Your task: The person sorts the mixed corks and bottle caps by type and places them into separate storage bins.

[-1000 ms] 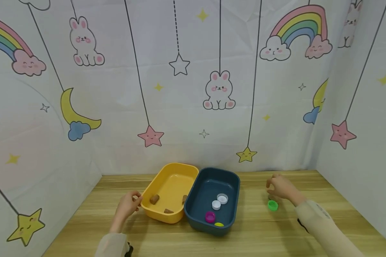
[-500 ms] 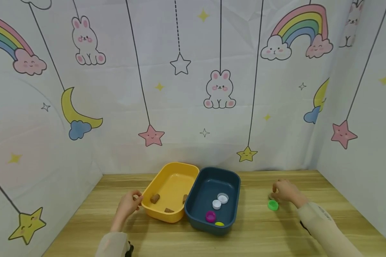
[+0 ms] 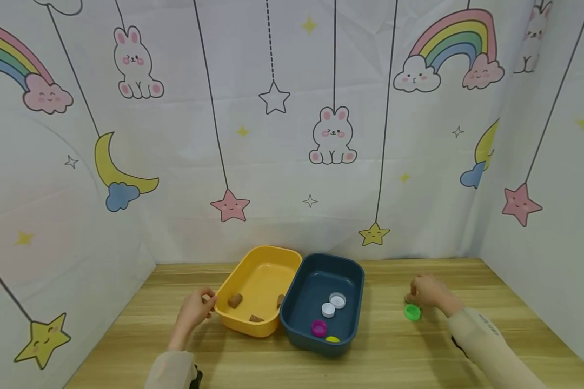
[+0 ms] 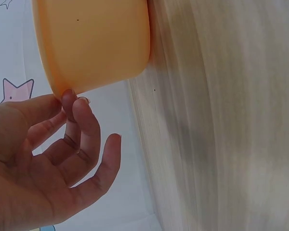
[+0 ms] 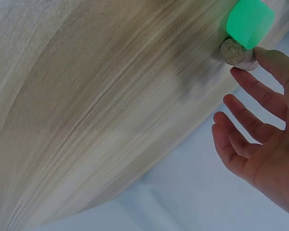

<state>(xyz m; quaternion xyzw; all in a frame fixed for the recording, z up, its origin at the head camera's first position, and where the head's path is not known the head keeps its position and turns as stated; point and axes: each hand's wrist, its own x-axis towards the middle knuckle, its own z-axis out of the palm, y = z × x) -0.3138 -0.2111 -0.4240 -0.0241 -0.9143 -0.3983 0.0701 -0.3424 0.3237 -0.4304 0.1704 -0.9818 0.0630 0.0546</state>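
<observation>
At the left side of the yellow bin [image 3: 259,280], my left hand [image 3: 194,308] pinches the rim between thumb and fingertips. The left wrist view shows that grip at the corner of the bin [image 4: 94,45], the other fingers loosely bent. Over on the right, my right hand [image 3: 430,292] has its thumb and index finger on either side of a brown cork [image 5: 232,52], pinching it low over the table. A green bottle cap [image 3: 412,312] sits right beside the cork, on the near side. In the right wrist view the cap [image 5: 248,23] partly overlaps the cork.
A dark blue bin [image 3: 336,275] stands against the yellow one. It contains white caps [image 3: 337,301], a purple cap [image 3: 318,328] and a yellow cap [image 3: 332,340]. Several corks [image 3: 235,301] lie inside the yellow bin. Behind the wooden table [image 3: 379,362] hangs a printed curtain [image 3: 282,162].
My right hand has come down from above the cork, and its fingertips now close around it. The left hand has stayed at the yellow bin's rim.
</observation>
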